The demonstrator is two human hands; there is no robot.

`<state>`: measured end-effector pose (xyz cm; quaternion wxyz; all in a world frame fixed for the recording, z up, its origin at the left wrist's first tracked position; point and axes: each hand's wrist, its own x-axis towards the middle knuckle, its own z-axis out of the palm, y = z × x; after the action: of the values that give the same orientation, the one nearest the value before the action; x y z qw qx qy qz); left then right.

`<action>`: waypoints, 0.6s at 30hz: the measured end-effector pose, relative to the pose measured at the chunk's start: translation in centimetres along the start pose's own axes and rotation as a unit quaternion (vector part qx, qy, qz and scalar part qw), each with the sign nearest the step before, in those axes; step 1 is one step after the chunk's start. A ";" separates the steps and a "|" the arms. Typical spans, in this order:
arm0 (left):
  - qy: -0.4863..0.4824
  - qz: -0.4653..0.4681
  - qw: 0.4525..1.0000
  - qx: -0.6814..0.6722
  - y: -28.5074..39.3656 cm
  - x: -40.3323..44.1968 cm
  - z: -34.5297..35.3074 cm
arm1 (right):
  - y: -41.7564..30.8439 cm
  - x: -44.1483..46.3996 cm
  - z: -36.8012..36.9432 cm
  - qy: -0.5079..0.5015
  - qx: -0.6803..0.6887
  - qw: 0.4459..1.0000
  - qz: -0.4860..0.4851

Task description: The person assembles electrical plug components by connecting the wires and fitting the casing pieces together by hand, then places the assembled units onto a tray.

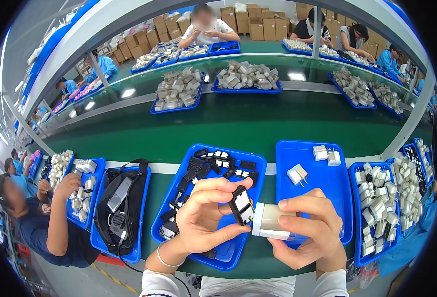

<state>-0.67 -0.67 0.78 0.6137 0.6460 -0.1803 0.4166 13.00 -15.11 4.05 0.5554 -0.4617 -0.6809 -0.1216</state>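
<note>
My left hand (203,213) pinches a black plastic charger insert (240,203) with a white face, its thumb below and fingers above. A thin yellowish piece shows along the insert's right edge. In my right hand (311,222) is a white charger housing (273,221) lying sideways, its left end facing the insert. The two parts are very close together; whether they touch I cannot tell. Beneath my left hand is a blue tray (232,255) of black and white inserts. Behind my right hand, another blue tray (290,154) holds a few white chargers (297,174) with metal pins.
A blue tray of white housings (377,208) stands at the right. On the left, a tray holds a black bag (110,198) with a cabled device. Beyond the green conveyor (218,128) are more filled trays (247,90). A co-worker (40,218) handles chargers at far left.
</note>
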 end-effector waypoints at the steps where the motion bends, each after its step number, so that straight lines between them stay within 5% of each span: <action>1: 0.002 0.000 1.000 -0.001 0.0 0.0 0.0 | 0.0 0.0 0.0 0.002 0.002 1.000 0.000; 18: -0.009 0.013 1.000 0.026 0.1 0.1 0.0 | 0.1 0.0 0.1 -0.003 -0.009 1.000 0.002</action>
<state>-0.71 -0.63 0.90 0.5894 0.6632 -0.1831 0.4234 13.02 -15.01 4.00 0.5497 -0.4684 -0.6803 -0.1249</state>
